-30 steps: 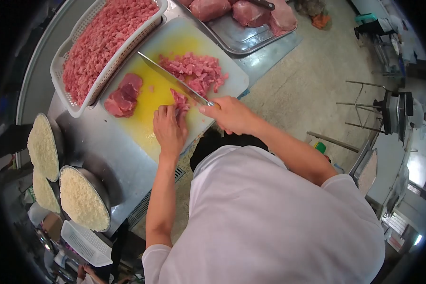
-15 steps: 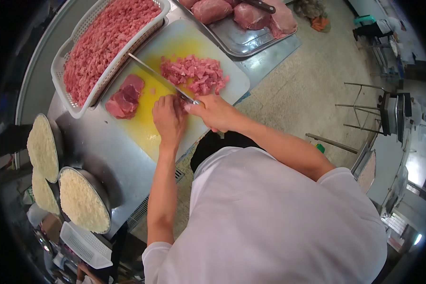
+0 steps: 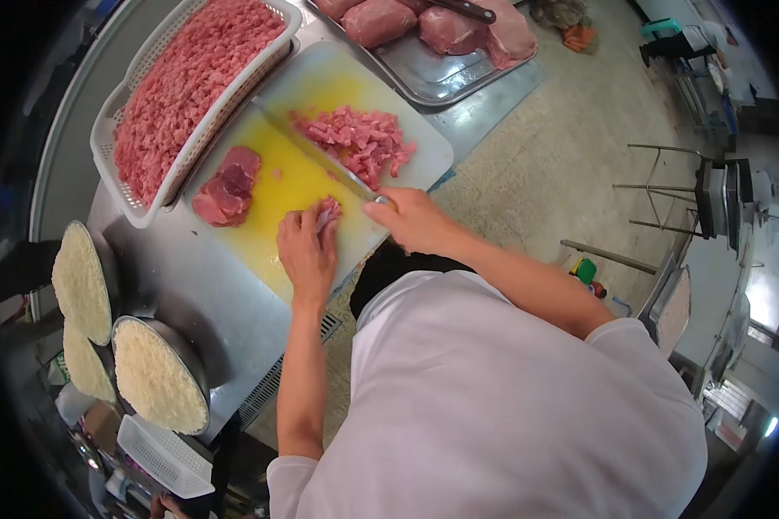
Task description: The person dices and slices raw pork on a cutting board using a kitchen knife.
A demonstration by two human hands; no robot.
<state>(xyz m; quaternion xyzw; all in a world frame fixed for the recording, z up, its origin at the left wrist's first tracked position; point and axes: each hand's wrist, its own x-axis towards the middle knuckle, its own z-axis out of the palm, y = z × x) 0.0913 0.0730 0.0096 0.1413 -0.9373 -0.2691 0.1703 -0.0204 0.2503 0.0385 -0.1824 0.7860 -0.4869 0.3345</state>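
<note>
My right hand [image 3: 409,216] is wrapped round the handle of a long knife [image 3: 316,154], whose blade lies across the cutting board [image 3: 428,147] beside a heap of diced meat [image 3: 363,141]. With curled fingers, my left hand [image 3: 306,251] holds a small piece of meat [image 3: 328,210] against the yellow-stained part of the board. A gap separates that piece from the blade. Left of my left hand rests a larger slab of raw meat [image 3: 228,189]. The underside of my left fingers is hidden.
A white plastic basket [image 3: 138,214] full of diced meat stands beyond the board. At the back, a metal tray [image 3: 446,97] bears large meat cuts and another knife [image 3: 467,9]. Bowls of white grains [image 3: 160,374] line the left edge. A person [image 3: 697,39] is far right.
The knife has moved right, away from my left hand, to the edge of the diced heap. My left hand has slid slightly down, and the small piece in it now shows.
</note>
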